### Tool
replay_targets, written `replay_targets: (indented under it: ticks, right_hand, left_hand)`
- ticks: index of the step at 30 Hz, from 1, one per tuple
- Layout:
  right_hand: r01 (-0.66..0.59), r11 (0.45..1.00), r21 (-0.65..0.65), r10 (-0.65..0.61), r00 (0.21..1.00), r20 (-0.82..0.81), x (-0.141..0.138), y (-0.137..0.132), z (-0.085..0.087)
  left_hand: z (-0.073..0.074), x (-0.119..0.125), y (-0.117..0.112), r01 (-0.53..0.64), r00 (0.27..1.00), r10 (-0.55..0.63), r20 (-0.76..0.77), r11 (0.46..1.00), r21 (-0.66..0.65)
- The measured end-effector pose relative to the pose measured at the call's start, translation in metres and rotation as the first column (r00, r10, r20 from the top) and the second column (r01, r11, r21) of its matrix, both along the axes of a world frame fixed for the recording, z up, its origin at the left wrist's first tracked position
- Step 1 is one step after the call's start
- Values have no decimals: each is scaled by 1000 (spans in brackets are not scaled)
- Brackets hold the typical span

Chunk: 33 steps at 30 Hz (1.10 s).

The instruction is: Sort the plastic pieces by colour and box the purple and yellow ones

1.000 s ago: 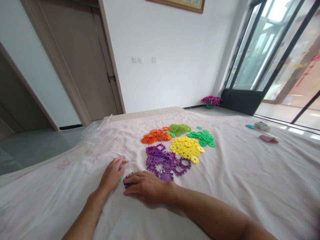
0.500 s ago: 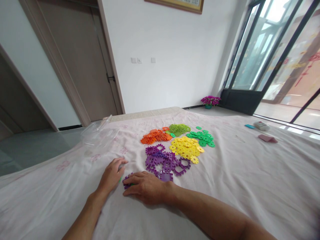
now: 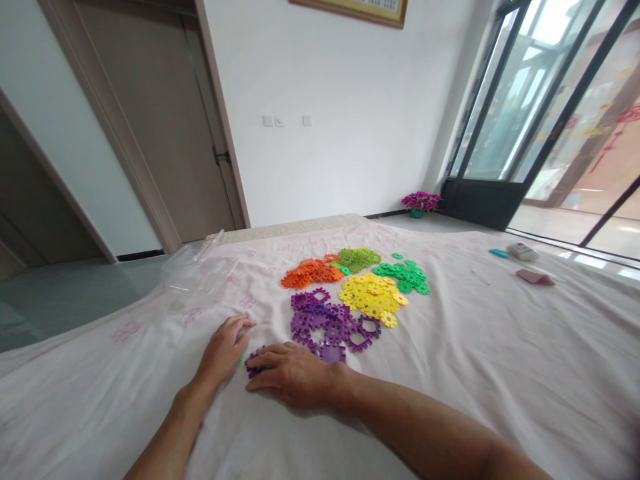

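My right hand [image 3: 295,375] lies palm down on the cloth, its fingers and thumb closed around a purple plastic building piece [image 3: 251,363]. A bit of green shows between those fingers; most of what lies below them is hidden. Just to the left rests my left hand [image 3: 226,348], fingers loosely curved and thumb apart from them. A sliver of green peeks out beside its thumb, too small to name. Beyond my right hand spreads a pile of purple interlocking frame pieces [image 3: 335,327]. Yellow notched discs [image 3: 373,293] are heaped behind it to the right.
Farther back lie piles of orange pieces [image 3: 311,272], lime pieces [image 3: 359,259] and green discs [image 3: 405,277]. A clear plastic bag [image 3: 195,270] sits at the left edge of the patterned cloth [image 3: 450,373]. A pink item [image 3: 535,277] and a white item [image 3: 523,251] lie at right.
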State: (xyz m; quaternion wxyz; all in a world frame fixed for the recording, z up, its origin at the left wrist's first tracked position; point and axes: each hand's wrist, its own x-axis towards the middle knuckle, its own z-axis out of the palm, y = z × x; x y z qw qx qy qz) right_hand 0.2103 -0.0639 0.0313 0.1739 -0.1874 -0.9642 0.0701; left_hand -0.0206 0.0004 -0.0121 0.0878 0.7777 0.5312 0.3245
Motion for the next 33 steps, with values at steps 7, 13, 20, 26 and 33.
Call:
replay_targets:
  ticks: [7, 13, 20, 26, 33]
  right_hand:
    - [3, 1000, -7, -3, 1000, 2, 0, 0, -1]
    - [7, 1000, 0, -7, 1000, -2, 0, -1, -1]
    - [9, 1000, 23, -9, 1000, 5, 1, -1, 0]
    - [14, 1000, 27, -14, 1000, 13, 1, -3, 4]
    - [-4, 999, 44, 4, 1000, 3, 1, -1, 2]
  left_hand:
    - [1, 1, 0, -9, 1000, 9, 1, 1000, -1]
    - [0, 0, 0, -6, 1000, 6, -10, 1000, 0]
    - [0, 0, 0, 0, 1000, 0, -8, 1000, 5]
    - [0, 0, 0, -6, 1000, 5, -25, 1000, -14]
    - [-1, -1, 1, -14, 999, 13, -49, 1000, -12]
